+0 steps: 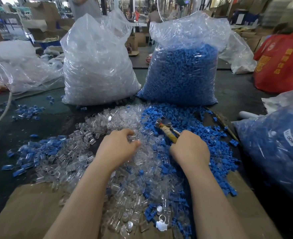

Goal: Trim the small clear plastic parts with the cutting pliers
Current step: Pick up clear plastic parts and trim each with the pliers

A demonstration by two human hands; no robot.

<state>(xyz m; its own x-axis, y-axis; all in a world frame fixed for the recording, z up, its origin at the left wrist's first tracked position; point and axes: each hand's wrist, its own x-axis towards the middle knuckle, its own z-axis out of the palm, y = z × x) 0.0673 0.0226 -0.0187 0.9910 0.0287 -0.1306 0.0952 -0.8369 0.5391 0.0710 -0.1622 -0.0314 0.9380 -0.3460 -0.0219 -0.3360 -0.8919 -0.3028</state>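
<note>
A heap of small clear plastic parts (97, 125) spreads over the dark table in front of me. My left hand (119, 147) lies on the heap with its fingers curled around a clear part (132, 137). My right hand (189, 149) grips the tape-wrapped handles of the cutting pliers (166, 129). The pliers' jaws point away from me, up and left, over the blue parts (190, 118). The jaws stand a short way right of the left hand.
A tall bag of clear parts (97, 66) and a bag of blue parts (182, 71) stand behind the heaps. Another blue-filled bag (276, 152) lies at right. Cardboard (32, 209) covers the near edge. A person in red (280, 62) sits at far right.
</note>
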